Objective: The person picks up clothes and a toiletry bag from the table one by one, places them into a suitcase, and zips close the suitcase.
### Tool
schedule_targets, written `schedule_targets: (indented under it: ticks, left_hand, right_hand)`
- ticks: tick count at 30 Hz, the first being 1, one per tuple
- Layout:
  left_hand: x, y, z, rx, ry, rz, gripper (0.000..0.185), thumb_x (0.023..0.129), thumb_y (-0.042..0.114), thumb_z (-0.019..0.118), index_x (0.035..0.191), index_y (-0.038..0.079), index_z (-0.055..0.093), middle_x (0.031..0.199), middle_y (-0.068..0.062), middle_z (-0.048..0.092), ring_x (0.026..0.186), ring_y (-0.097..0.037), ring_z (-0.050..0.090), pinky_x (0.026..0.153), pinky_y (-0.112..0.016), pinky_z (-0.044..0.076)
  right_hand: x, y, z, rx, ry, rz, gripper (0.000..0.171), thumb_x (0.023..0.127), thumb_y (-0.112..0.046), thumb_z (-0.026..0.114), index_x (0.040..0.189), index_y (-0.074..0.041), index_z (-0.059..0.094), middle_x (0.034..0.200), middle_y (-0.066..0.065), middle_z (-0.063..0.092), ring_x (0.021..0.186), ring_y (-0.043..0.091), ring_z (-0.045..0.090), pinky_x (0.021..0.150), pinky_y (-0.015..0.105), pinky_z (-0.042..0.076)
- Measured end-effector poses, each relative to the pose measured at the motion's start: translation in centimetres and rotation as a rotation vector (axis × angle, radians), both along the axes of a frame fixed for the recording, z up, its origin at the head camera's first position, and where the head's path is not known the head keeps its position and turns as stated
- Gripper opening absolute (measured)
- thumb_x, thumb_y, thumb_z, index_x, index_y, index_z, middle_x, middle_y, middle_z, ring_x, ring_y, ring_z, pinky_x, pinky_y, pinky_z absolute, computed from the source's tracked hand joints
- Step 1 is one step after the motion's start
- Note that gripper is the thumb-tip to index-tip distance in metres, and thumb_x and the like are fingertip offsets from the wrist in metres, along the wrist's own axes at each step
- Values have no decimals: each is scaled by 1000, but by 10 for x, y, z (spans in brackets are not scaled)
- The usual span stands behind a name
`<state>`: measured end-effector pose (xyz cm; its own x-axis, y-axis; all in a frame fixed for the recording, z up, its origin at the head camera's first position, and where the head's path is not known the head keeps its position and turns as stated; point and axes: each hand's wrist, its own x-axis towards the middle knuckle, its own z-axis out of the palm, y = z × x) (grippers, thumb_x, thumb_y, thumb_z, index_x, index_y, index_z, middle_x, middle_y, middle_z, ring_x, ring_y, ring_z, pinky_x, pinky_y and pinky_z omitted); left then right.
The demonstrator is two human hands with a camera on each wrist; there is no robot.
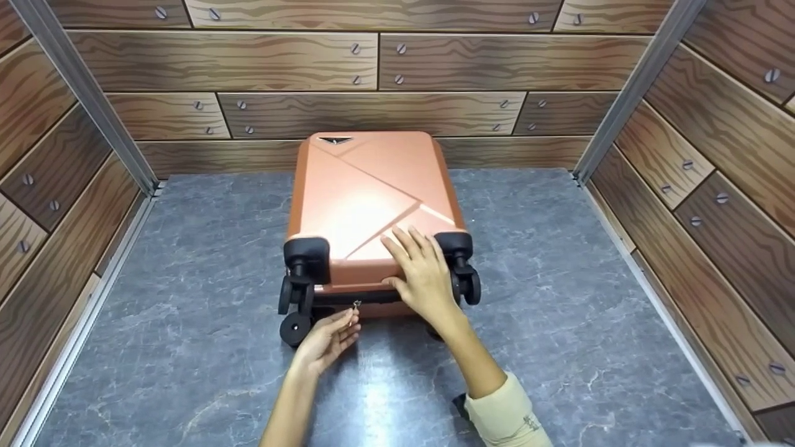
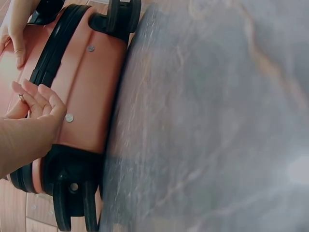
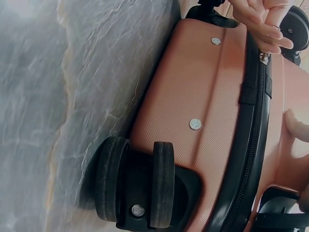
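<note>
A rose-gold hard-shell suitcase [image 1: 372,186] lies flat on the floor, its wheeled end towards me. Along that end runs a black zipper [image 3: 253,145]. My left hand [image 1: 329,338] pinches the metal zipper pull [image 1: 356,304] near the middle of this end; the slider [image 3: 263,58] shows just below the fingertips in the right wrist view. With fingers spread, my right hand [image 1: 425,276] rests on the top shell's near right corner, beside a black wheel mount [image 1: 456,245]. In the left wrist view the left fingers partly hide the zipper.
Black double wheels [image 1: 295,329] stick out at the suitcase's near corners. Grey marble-look floor [image 1: 186,310] surrounds it. Wood-pattern walls [image 1: 372,62] stand behind and at both sides, with metal rails [image 1: 87,87] at the corners. A small dark object [image 1: 460,406] shows by the right sleeve.
</note>
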<state>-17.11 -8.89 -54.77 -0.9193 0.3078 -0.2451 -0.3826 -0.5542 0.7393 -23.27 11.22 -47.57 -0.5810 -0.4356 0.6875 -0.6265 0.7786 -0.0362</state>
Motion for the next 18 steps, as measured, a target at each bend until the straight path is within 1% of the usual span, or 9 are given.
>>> schedule_targets:
  ticks: [7, 18]
  left_hand:
    - [-2, -7, 1, -29, 23, -31, 26, 95, 2, 42, 86, 9, 66, 80, 2, 63, 76, -11, 60, 87, -32, 44]
    - [-4, -13, 0, 4, 13, -84, 28, 96, 3, 41, 86, 11, 66, 79, 3, 63, 75, -9, 59, 84, -29, 45]
  right_hand:
    - [0, 1, 1, -6, -8, 3, 73, 65, -33, 78, 131, -17, 51, 136, 4, 44, 126, 27, 35, 106, 44, 19]
    - [0, 2, 0, 3, -34, 3, 72, 67, -35, 76, 132, -18, 49, 137, 4, 43, 127, 26, 34, 107, 42, 18]
